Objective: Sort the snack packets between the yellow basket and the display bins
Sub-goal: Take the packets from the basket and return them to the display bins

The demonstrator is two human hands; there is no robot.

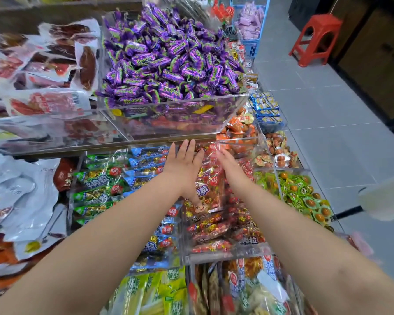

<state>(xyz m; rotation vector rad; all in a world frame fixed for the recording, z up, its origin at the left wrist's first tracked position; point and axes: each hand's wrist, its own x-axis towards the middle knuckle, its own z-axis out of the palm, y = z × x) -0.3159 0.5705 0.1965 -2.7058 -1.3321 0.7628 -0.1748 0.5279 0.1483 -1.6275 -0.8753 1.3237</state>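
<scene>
The left hand [184,163] and right hand [229,165] lie over the red snack packets [210,188], fingers straight, pinching nothing. Purple candies [168,55] heap at twelve o'clock beyond them.

"Kpokaht", in pale lettering, is printed on the purple sweet wrappers [168,57] and repeated across the heap. "牛肉粒" is read on the green packets [96,181], and "肉粒" on the red packets [250,241]. On the blue packets [150,244] only "粒" is made out. The small print on the round red badges [115,172] cannot be read.
</scene>
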